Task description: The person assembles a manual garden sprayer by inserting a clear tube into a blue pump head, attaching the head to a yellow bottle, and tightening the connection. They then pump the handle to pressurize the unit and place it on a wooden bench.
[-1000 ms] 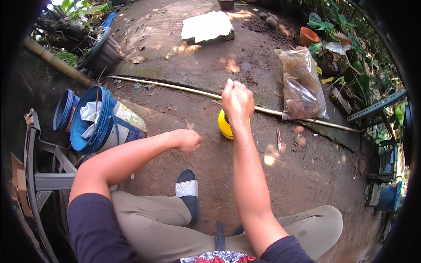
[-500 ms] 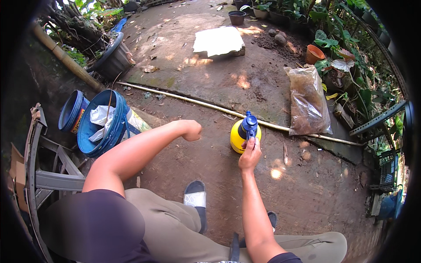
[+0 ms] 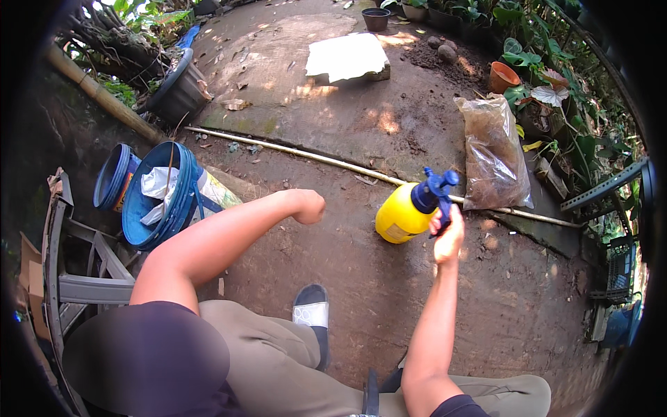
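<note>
2 hands here: right hand [image 3: 448, 236] gripping the sprayer [image 3: 411, 208] by its blue handle, lifted over dirt. Left hand [image 3: 308, 206] is a clenched fist, holding nothing. Pipe [image 3: 306, 156] and soil bag [image 3: 495, 154] sit just behind, buckets [image 3: 163, 196] well left.

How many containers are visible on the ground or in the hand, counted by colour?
Yellow spray bottle, held in the right hand: 1
Blue buckets, lying at the left: 2
Dark pots: 2
Orange clay pot: 1
Clear plastic bag of brown material: 1
Total: 7
</note>
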### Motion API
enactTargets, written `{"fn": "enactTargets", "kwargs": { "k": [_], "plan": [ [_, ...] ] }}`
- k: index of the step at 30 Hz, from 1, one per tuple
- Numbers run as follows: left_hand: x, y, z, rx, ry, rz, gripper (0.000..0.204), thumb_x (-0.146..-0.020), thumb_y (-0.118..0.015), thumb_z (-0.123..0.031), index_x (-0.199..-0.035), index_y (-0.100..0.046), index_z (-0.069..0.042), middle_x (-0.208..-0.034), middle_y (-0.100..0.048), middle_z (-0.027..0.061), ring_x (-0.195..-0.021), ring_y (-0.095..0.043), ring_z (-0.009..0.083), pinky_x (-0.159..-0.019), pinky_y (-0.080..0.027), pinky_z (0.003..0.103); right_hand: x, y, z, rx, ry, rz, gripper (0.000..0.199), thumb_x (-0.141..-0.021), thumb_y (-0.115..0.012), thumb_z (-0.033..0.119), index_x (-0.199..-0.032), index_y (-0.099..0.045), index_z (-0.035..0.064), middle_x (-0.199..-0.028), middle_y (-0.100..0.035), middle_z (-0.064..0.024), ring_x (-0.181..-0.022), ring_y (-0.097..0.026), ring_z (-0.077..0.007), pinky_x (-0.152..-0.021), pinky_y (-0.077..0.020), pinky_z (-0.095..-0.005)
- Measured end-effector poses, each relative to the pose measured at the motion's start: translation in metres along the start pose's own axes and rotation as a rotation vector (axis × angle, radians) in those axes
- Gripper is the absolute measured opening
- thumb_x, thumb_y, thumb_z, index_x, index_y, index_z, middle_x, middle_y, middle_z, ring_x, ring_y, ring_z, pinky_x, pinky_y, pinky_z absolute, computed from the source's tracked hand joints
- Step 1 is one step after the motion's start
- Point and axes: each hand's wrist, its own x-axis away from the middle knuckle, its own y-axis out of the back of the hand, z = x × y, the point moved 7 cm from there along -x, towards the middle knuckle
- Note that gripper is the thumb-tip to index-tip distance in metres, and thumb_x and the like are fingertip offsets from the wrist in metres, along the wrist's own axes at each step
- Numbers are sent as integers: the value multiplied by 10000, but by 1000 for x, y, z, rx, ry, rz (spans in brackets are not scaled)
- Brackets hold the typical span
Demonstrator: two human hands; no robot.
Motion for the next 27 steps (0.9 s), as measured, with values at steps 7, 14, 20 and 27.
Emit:
{"fn": "enactTargets", "kwargs": {
  "k": [7,14,20,27],
  "plan": [
    [36,-20,9,34,33,37,313,-940,-541,-269,-1060,-714,-37,-1116,-710,204,-1062,-660,397,-932,-522,475,6,37,69,331,55,125,260,-1007,-519,235,-932,-601,0,-749,-554,-28,-613,-490,-84,-540,-378,-242],
    [52,-44,21,-28,95,137,344,-948,-538,-293,-1098,-716,-39,-1137,-708,204,-1089,-655,386,-952,-518,473,11,68,113,564,12,81,413,-1030,-567,392,-817,-616,42,-624,-524,10,-545,-449,-61,-512,-325,-228],
    [37,-34,9,-29,56,93,310,-910,-532,-230,-1028,-754,-47,-1111,-724,205,-1088,-671,378,-950,-526,461,11,106,116,399,2,121,353,-1038,-590,342,-880,-628,29,-664,-553,2,-567,-482,-81,-531,-364,-229],
    [-5,-14,-18,-111,-51,88,280,-909,-549,-224,-1039,-728,-53,-1071,-726,186,-1041,-671,375,-916,-527,460,25,113,114,393,-46,91,448,-1028,-570,462,-970,-645,24,-743,-603,-30,-627,-539,-107,-584,-422,-269]
  ]
}}
